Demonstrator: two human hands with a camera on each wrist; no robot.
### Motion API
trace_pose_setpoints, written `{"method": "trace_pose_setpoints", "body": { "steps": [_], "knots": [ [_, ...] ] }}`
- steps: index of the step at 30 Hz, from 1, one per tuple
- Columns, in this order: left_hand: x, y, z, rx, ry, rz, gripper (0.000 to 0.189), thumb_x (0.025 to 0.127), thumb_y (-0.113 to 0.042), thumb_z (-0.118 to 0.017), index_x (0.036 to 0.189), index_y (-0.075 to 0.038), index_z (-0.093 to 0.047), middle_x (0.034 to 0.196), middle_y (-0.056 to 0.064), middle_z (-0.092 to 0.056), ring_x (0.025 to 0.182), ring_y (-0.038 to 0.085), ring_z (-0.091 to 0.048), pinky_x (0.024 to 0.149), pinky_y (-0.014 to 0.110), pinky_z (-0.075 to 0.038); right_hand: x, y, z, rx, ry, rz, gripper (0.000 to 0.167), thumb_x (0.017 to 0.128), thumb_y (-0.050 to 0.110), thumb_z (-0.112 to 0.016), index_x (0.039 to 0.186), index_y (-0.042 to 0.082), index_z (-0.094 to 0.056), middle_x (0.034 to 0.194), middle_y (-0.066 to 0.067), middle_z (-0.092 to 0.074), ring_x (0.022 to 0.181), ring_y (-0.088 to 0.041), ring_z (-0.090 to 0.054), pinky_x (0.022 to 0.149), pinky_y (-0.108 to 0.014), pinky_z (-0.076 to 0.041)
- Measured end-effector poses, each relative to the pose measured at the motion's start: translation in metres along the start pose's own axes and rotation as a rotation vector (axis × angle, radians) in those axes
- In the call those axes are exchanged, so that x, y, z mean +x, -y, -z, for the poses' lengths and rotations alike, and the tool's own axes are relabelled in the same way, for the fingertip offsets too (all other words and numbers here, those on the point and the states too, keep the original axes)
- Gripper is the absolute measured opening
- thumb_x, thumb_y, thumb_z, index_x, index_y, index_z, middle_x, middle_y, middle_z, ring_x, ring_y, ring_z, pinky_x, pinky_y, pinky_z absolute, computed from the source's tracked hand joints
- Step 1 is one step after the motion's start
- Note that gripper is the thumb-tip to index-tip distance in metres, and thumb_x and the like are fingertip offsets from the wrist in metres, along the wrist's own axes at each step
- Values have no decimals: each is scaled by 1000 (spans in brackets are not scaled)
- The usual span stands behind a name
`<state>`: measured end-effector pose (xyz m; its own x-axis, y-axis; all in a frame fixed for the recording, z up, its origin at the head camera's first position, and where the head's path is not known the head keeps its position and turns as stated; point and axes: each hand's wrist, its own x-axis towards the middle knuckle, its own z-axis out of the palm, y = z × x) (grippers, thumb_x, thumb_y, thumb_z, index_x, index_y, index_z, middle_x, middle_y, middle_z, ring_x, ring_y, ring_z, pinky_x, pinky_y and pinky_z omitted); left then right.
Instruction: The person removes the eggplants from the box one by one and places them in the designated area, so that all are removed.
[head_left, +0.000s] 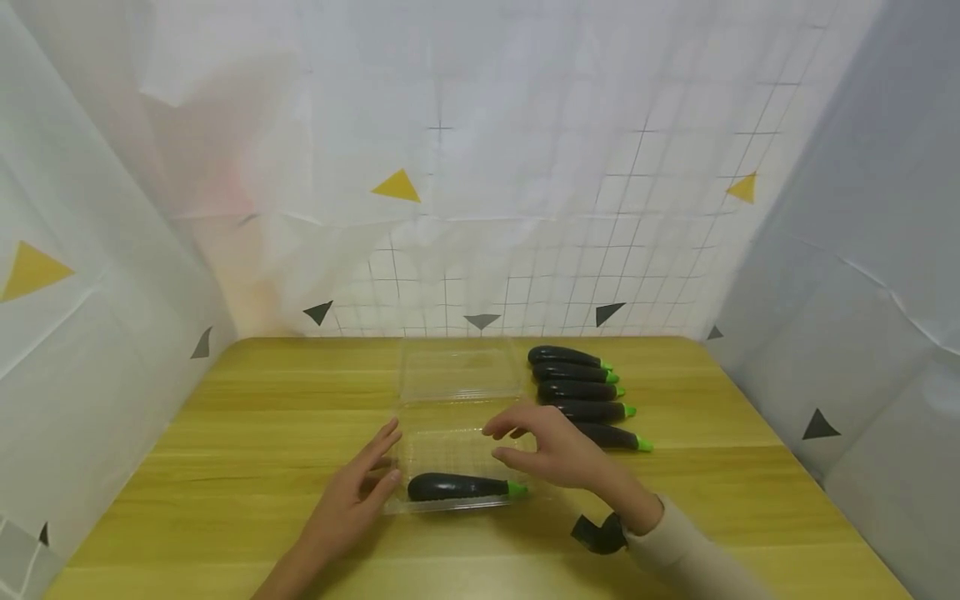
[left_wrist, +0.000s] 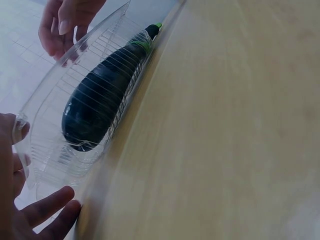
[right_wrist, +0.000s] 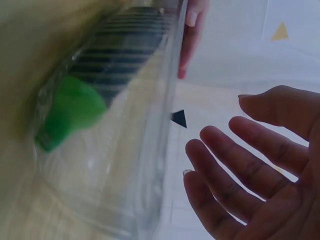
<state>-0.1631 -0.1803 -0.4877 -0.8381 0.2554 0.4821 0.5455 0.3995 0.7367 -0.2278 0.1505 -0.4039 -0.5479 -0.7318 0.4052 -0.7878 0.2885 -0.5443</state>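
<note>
A clear plastic clamshell box [head_left: 442, 450] lies on the table with its lid [head_left: 461, 371] folded back. Along its near side lies one dark eggplant [head_left: 457, 487], its green stem end pointing right. My left hand [head_left: 351, 496] is at the box's left end; in the left wrist view its spread fingers [left_wrist: 50, 206] are against or very close to the plastic wall. Over the right part of the box hovers my right hand [head_left: 558, 450], thumb and fingers apart and loosely bent. The right wrist view shows nothing in that hand.
Several more eggplants [head_left: 577, 391] lie in a column on the right, stems to the right; my right hand partly covers the nearest one. A black patch [head_left: 600, 533] is by the right wrist. White sheeting [head_left: 480, 275] with coloured triangles encloses the wooden table [head_left: 262, 417].
</note>
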Motion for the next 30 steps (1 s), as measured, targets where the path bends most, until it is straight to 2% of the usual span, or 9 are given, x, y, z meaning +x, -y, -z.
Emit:
{"method": "trace_pose_setpoints", "body": {
  "steps": [9,17,23,30],
  "knots": [
    [1,0,-1,5,-2,-22,53,106,-10,-62,157,-14,-47,164,16,-36,116,35,-66,90,37,-60,8,2,-15,39,115,-65,25,99,11,-72,124,7,-70,122,-8,-72,106,-24,-70,92,-40,-59],
    [1,-1,0,4,-4,-2,54,105,-9,-63,157,-15,-47,165,8,-35,118,35,-66,91,37,-60,13,-4,-28,51,137,-57,29,96,5,-74,124,2,-70,117,-12,-74,105,-22,-71,91,-37,-60],
    [2,-2,0,-12,-2,-7,54,105,-8,-63,156,-14,-47,165,11,-35,117,36,-66,92,38,-59,20,-6,-34,75,159,-78,32,95,12,-78,124,3,-71,119,-9,-73,105,-19,-71,90,-36,-60],
    [1,-1,-1,-2,-1,-5,54,105,-9,-63,156,-14,-47,165,11,-35,117,35,-66,92,39,-59,23,-11,-40,96,204,-90,35,89,7,-82,122,4,-71,117,-10,-74,105,-20,-71,87,-36,-60]
  ]
}}
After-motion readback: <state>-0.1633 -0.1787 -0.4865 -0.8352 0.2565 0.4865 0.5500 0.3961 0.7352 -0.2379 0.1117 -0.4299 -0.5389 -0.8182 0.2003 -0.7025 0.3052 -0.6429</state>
